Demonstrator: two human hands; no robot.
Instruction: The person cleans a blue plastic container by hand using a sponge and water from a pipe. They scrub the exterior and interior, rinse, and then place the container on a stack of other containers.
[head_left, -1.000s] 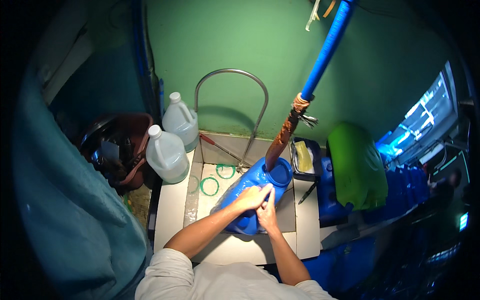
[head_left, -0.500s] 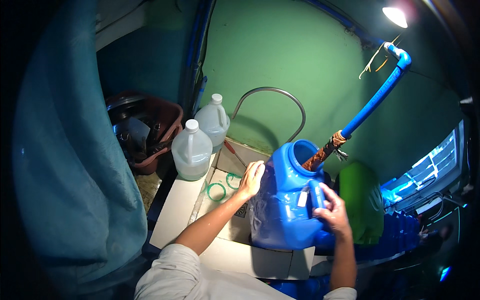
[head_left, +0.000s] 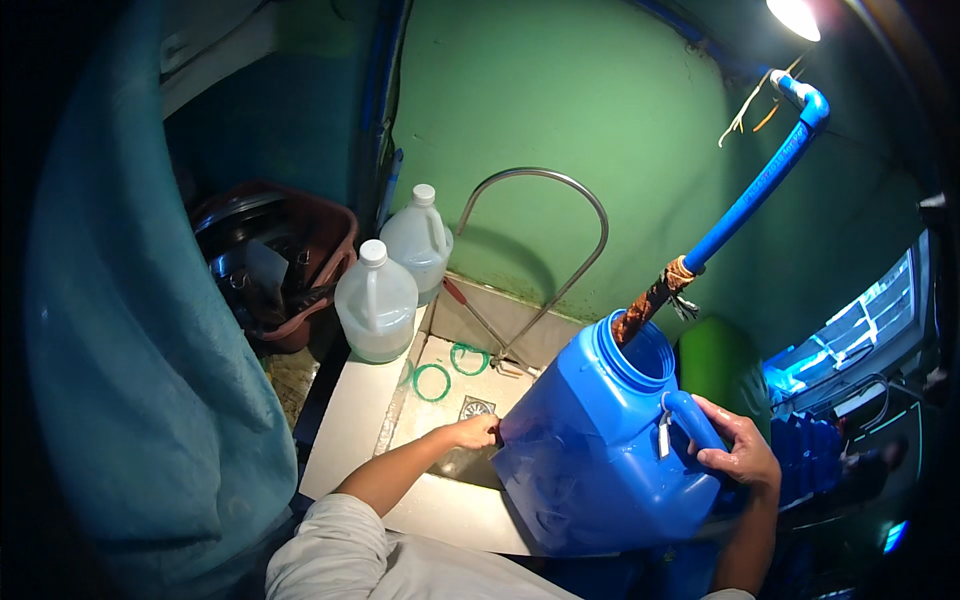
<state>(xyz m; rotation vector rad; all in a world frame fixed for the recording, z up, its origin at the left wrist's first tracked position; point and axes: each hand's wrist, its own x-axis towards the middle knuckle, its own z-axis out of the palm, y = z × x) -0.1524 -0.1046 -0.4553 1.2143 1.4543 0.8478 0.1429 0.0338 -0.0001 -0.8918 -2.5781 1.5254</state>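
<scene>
A large blue water jug [head_left: 600, 470] with a wide uncapped mouth leans over the front right edge of the sink. My right hand [head_left: 745, 450] is closed on its looped handle [head_left: 695, 420], thumb and fingers at the outer side. At the jug's lower left side, my left hand [head_left: 475, 432] holds it with curled fingers, partly hidden by the jug. A blue pipe [head_left: 755, 190] comes down from the upper right, and its brown wrapped end [head_left: 645, 300] reaches into the jug's mouth.
Two clear jugs with white caps [head_left: 376, 310] [head_left: 420, 240] stand on the sink's left ledge. Green rings [head_left: 431, 383] lie in the white sink [head_left: 410, 425] by the drain. A curved metal faucet [head_left: 600, 210] arches behind. Left are a reddish tub [head_left: 335, 265] and a blue-green curtain [head_left: 150, 400].
The blue jug has shifted nearer and tilted, its mouth lower. My left hand has moved from its upper side down to its lower side; my right hand has moved right with the handle.
</scene>
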